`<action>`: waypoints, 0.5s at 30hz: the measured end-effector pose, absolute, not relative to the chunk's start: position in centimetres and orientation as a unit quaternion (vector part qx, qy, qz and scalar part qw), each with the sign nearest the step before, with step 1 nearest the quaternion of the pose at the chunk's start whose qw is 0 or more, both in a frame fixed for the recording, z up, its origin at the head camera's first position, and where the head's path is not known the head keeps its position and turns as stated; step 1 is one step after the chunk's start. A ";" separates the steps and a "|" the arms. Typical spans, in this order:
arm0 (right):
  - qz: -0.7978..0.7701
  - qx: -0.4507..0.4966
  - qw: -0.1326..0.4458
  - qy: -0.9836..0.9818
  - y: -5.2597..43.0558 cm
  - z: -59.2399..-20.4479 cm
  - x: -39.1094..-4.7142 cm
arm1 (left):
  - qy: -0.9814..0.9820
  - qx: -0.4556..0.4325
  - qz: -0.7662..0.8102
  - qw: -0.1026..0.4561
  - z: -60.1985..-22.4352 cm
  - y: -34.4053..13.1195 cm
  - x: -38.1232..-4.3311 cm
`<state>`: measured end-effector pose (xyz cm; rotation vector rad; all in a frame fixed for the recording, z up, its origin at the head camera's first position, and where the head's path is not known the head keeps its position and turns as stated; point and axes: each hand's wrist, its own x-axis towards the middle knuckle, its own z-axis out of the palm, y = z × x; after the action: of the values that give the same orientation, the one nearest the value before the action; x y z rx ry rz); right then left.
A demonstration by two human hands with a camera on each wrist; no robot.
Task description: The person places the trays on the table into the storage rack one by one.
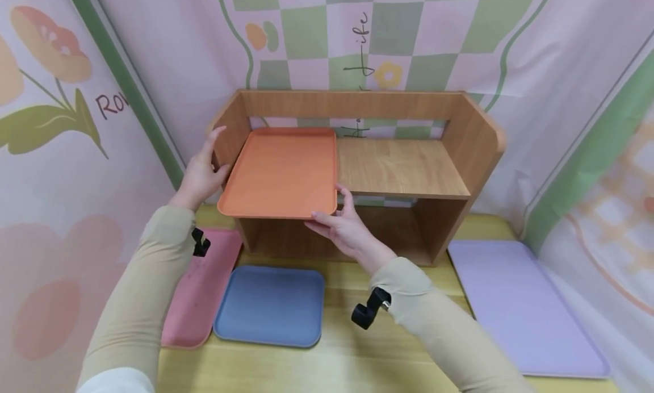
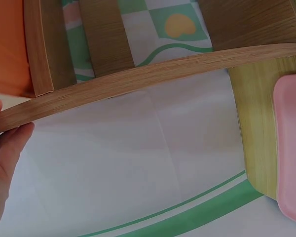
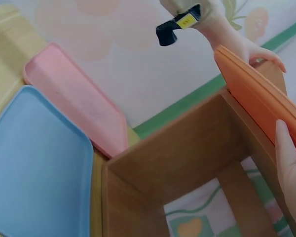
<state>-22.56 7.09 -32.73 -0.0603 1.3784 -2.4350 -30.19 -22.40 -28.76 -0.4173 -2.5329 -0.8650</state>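
orange tray (image 1: 283, 174) on the shelf (image 1: 398, 163) at nine o'clock looks part-placed, right hand (image 1: 347, 225) pinching it, left hand (image 1: 199, 174) gripping the shelf; unshelved: pink tray (image 1: 206, 285), eight; blue tray (image 1: 269, 306), seven; purple tray (image 1: 526, 302), four.

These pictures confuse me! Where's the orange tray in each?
Head: orange tray left of centre, over part of the wooden shelf.
Left wrist: orange tray cut off at the top left corner.
Right wrist: orange tray at the right edge, seen slanting.
Shared landmark: pink tray, lower left, right edge and upper left respectively.
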 end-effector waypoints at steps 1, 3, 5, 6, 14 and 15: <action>-0.857 -0.018 0.167 0.487 6.7 -32.7 -22.6 | -0.913 -0.149 -0.312 0.214 -28.8 -22.4 -30.2; -0.858 -0.014 0.159 0.488 6.0 -32.6 -22.7 | -0.914 -0.146 -0.312 0.213 -28.7 -22.5 -30.2; -0.861 -0.011 0.153 0.485 5.6 -32.6 -22.8 | -0.915 -0.143 -0.313 0.212 -28.7 -22.6 -30.2; -0.862 -0.010 0.152 0.484 5.4 -32.6 -22.9 | -0.915 -0.142 -0.314 0.211 -28.7 -22.6 -30.2; -0.847 -0.044 0.187 0.496 6.9 -33.2 -23.0 | -0.916 -0.146 -0.308 0.213 -28.6 -22.5 -30.1; -0.843 -0.055 0.192 0.500 7.2 -33.3 -23.0 | -0.916 -0.145 -0.308 0.212 -28.6 -22.5 -30.1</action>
<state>-22.99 7.23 -33.32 -0.1538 1.4026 -2.3662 -30.13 -22.46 -28.63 -0.4030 -2.5430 -0.8563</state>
